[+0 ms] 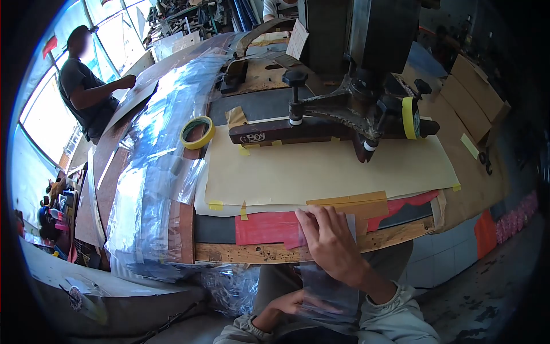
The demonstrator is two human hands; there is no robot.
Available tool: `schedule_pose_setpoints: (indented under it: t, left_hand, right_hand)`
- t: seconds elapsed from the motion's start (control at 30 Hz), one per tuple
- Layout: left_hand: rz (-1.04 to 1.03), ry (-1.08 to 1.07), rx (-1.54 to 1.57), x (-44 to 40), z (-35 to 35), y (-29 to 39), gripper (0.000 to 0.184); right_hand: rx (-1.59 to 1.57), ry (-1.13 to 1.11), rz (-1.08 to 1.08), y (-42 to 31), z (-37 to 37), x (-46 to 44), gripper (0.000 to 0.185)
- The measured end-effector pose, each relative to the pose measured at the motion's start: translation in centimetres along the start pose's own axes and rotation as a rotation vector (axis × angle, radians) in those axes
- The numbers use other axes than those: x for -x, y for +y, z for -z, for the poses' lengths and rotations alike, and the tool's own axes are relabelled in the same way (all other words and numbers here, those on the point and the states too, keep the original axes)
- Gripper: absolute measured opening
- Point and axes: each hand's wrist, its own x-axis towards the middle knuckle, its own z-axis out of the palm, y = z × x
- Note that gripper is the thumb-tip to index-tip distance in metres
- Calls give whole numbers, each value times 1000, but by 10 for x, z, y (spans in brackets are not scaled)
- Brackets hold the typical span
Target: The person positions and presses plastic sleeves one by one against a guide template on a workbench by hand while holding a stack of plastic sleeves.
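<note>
Pinching narrowly with right fingers (309, 228), apparently holding clear plastic sheet (326, 284); showing left hand (290, 301) through it, below them, too veiled to tell grip; ideally tensioning evenly.

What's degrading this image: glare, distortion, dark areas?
All head view: windows washed out; glare streaks across plastic sheeting; fisheye-style distortion bows the table edge, frame corners black; left hand partly hazy through clear film.
</note>
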Motion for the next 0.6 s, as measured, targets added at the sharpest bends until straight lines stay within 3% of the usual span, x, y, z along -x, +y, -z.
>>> schedule_pose_setpoints:
  t: [0.1, 0.2, 0.3, 0.4, 0.6]
  left_hand:
    - [-46, 20, -44, 0, -2, 0, 62]
    - [49, 9, -144, -1, -2, 6, 55]
    - [30, 2, -69, -1, -2, 5, 50]
    - [102, 2, -92, 2, -1, 4, 49]
    - [22, 12, -133, 3, 3, -16, 49]
  right_hand:
    - [59, 51, 56, 1, -1, 3, 31]
    - [67, 75, 90, 2, -3, 5, 29]
    - [72, 64, 101, 1, 0, 4, 27]
    - [57, 63, 91, 1, -1, 5, 27]
    - [-75, -25, -5, 3, -2, 7, 25]
